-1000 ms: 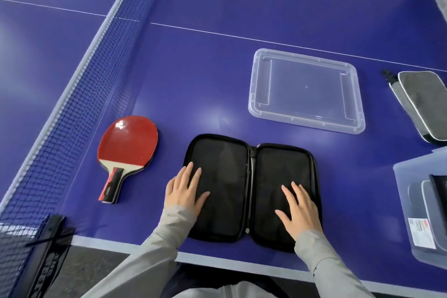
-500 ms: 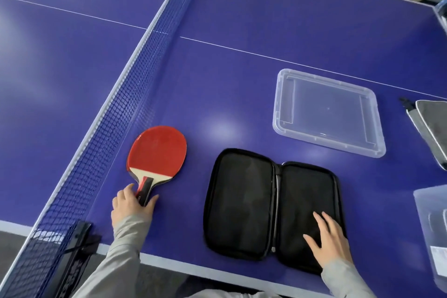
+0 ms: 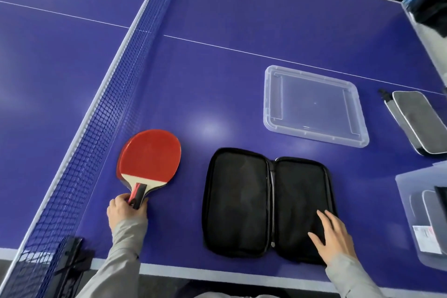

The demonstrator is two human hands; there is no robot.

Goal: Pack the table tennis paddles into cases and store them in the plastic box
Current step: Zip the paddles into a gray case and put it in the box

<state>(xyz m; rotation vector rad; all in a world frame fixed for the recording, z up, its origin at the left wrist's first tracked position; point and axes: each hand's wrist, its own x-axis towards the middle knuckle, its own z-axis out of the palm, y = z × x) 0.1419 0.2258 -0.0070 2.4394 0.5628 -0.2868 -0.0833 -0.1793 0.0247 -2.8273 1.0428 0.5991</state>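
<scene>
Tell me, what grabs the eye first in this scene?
The red table tennis paddle lies beside the net, the left hand gripping its handle. In the middle, a black zip case lies open and flat under the right hand. Behind it sits a clear plastic lid.

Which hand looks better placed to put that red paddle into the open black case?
The left. The left hand already grips the handle of the red table tennis paddle, which lies left of the open black zip case. The right hand rests flat on the case's right half, steadying it.
</scene>
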